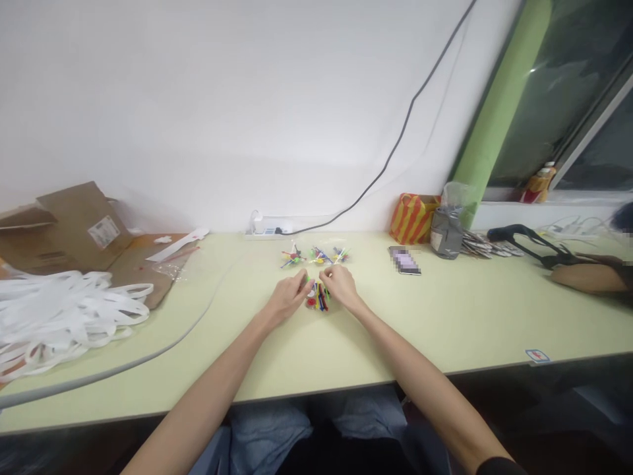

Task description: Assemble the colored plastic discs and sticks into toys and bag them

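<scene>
Left hand: our left hand (291,295) rests on the table, fingers curled in toward a small bundle of coloured plastic sticks (320,298); we cannot tell whether it grips any of them.
Right hand: our right hand (339,285) sits just beside the left, fingertips pinched at the top of the same bundle, seemingly holding a piece.
Coloured sticks: red, blue, yellow and green, lying on the table between our two hands.
Table: a pale yellow-green table (445,330) stretches across the view; our knees in blue jeans show under its near edge.
Finished pieces: three small star-shaped stick clusters (316,254) lie in a row just beyond our hands.
Left side: a heap of white straps (64,310) and flattened cardboard (74,227).
Right side: a phone (404,259), a striped orange bag (413,218), and another person's forearm (588,277) resting on the table.
Back wall: a white power strip (270,226) with a grey cable (395,148) running up the wall.
</scene>
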`<action>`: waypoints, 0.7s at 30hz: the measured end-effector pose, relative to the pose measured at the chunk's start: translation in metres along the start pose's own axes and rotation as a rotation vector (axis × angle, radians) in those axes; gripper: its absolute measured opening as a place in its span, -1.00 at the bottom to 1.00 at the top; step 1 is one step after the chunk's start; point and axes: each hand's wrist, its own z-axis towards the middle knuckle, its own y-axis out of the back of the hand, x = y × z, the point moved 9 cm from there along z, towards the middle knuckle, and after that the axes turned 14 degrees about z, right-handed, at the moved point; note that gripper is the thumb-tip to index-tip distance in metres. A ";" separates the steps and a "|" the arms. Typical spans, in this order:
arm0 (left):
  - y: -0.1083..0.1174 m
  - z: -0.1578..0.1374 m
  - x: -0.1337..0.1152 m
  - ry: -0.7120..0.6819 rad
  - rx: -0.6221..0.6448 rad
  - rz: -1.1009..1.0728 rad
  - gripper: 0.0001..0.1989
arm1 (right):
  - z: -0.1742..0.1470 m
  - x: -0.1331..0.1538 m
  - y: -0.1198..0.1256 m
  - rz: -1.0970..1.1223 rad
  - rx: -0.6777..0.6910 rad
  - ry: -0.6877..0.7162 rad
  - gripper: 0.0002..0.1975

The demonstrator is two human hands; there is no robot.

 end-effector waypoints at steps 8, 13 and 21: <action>-0.001 -0.001 0.003 -0.001 -0.013 0.008 -0.71 | 0.005 0.008 -0.011 -0.240 0.093 -0.030 -0.77; -0.003 -0.001 0.002 0.003 0.002 0.011 -0.72 | 0.001 0.010 -0.021 -0.228 0.109 -0.005 -0.72; -0.001 0.000 0.000 -0.002 -0.019 0.009 -0.69 | 0.008 0.018 0.014 0.173 0.037 0.142 -0.58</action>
